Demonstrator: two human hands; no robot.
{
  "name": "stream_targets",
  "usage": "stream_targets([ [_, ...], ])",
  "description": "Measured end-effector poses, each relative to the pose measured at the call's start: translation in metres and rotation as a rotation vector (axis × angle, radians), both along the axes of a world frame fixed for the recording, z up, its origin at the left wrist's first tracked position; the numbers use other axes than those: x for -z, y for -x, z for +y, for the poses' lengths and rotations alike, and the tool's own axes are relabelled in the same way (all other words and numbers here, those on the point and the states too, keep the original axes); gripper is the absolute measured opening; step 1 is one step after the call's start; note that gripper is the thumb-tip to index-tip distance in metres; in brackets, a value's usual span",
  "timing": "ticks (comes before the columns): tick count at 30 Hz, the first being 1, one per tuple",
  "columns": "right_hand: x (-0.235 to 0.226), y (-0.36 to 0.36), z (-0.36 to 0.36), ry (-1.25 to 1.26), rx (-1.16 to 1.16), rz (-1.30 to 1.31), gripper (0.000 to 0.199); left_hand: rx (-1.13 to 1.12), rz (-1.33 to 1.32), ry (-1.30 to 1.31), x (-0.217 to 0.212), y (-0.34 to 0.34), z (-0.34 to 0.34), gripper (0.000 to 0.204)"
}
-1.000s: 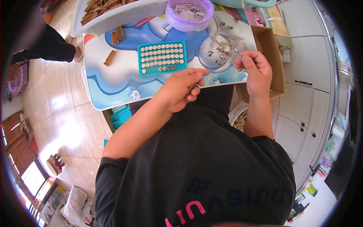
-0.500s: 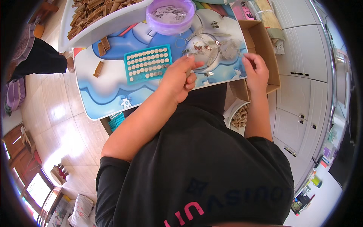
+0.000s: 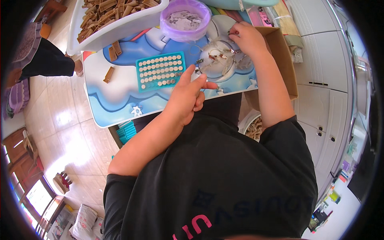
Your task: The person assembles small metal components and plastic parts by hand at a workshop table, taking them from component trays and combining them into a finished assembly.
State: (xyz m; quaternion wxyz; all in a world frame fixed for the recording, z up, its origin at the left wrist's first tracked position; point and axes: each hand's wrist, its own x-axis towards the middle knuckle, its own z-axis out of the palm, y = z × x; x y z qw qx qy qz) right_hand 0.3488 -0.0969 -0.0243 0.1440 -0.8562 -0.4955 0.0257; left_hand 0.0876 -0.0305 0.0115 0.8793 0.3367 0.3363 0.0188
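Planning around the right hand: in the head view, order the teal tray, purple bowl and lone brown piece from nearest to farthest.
1. Purple bowl: left of the right hand, toward the table's far side.
2. Teal tray: farther left, nearer the person.
3. Lone brown piece: near the table's left edge.

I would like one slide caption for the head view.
Right hand near scattered metal parts, left hand beside a teal tray of pale discs.

Rectangular plastic tray (image 3: 150, 85): was teal, its round discs (image 3: 161, 60) pale cream with a few grey. Flat tabletop (image 3: 116, 102): showed blue-and-white cloud swirls. Small metal parts (image 3: 233, 51): were silvery. Round plastic-lined bowl (image 3: 180, 36): was translucent purple. Deep plastic tub (image 3: 120, 31): was white; its strip-shaped pieces (image 3: 110, 12) were brown.
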Motion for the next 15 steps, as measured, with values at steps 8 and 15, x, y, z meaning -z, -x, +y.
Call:
stream_targets([
  [8,-0.054,0.024,-0.023,-0.340,0.133,0.556,0.013,0.053,-0.092,0.076,-0.003,0.012,0.011,0.043],
  [15,-0.094,0.114,-0.062,-0.543,-0.052,0.826,0.016,-0.036,-0.182,-1.072,-0.045,0.032,0.016,0.024],
])
